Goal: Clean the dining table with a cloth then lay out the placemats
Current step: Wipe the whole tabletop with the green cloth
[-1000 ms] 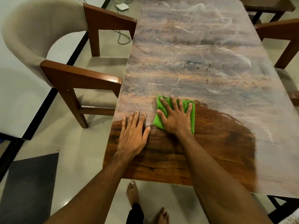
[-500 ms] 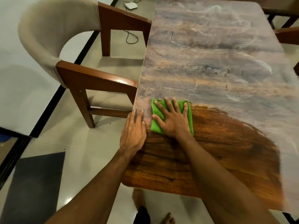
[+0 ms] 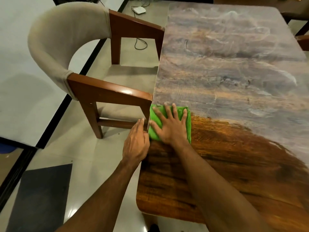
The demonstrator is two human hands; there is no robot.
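Observation:
A folded green cloth lies flat on the wooden dining table, right at its left edge. My right hand presses down on the cloth with fingers spread and straight. My left hand sits just off the table's left edge beside the cloth, fingers straight, its inner side against the edge. The near part of the tabletop is dark, glossy brown. The far part is covered in a grey, dusty film with swirl marks. No placemats are in view.
A beige upholstered chair with wooden arms stands against the table's left side, its arm nearly touching the edge by the cloth. A white device and cable lie on the floor beyond. A dark mat lies on the floor at lower left.
My right hand has slid the cloth leftward to the table's left edge. My left hand has moved off the tabletop to the edge. The view has shifted left.

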